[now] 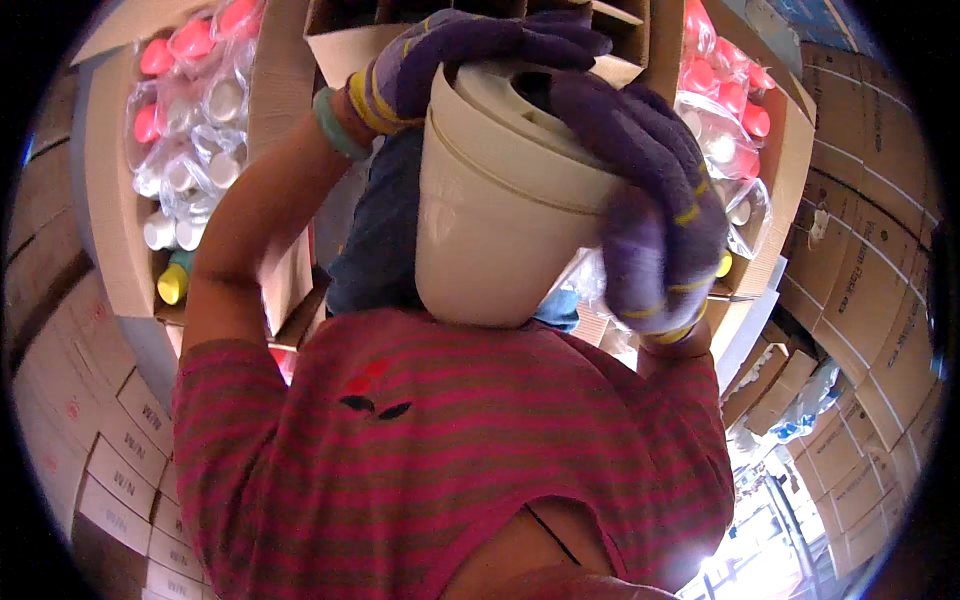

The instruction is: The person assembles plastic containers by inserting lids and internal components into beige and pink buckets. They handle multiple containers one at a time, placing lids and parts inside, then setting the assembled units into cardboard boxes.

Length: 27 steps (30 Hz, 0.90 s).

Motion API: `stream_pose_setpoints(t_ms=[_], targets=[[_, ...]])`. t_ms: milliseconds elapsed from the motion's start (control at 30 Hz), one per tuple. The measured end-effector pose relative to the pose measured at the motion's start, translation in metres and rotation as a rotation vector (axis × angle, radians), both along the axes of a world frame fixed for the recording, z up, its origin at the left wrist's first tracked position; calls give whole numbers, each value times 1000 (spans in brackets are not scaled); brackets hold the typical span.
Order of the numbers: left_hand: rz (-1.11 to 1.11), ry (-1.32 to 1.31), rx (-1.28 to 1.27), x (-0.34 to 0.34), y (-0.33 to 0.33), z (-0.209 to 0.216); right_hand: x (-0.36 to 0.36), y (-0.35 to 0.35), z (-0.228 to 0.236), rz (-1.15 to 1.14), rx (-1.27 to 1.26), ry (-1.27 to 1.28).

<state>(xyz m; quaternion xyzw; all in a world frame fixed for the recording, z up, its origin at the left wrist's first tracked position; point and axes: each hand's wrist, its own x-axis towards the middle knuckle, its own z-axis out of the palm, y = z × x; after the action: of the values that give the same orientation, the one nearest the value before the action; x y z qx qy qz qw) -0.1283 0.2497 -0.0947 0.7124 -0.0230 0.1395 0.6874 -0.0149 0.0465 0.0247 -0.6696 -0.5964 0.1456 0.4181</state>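
Note:
A cream tapered plastic bucket (pixel 505 215) is held tilted close against my striped shirt. Its inset lid (pixel 510 95) has a dark opening, partly covered by gloved fingers. My left hand (pixel 470 55), in a purple glove with yellow stripes, holds the bucket at its far left rim, fingers reaching along the far edge. On the right side my right hand (pixel 660 195), gloved alike, wraps over the rim with its fingertips on the lid. The bucket hides part of both palms.
An open carton (pixel 110 200) on the left holds wrapped bottles with red and white caps. Another carton (pixel 790 170) of similar bottles stands right. Ahead lies a divided cardboard box (pixel 350 50). Stacked cartons (pixel 860 270) line the right side, and more cartons (pixel 125 450) the left.

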Motion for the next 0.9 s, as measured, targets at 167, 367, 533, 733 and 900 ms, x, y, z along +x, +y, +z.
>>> stream_pose_setpoints(t_ms=[167,367,533,733,900], targets=[[2,-139,90,3,-26,79,45,-9,-69,-77,50,529],[-174,127,-564,8,-3,0,-12,5,12,-58,6,-318],[-79,54,68,-2,-17,89,41,-9,-60,1,211,329],[-139,-351,-209,11,-5,5,-5,-3,4,-85,-40,-115],[-139,136,-156,0,5,66,27,-7,-12,13,-112,651]])
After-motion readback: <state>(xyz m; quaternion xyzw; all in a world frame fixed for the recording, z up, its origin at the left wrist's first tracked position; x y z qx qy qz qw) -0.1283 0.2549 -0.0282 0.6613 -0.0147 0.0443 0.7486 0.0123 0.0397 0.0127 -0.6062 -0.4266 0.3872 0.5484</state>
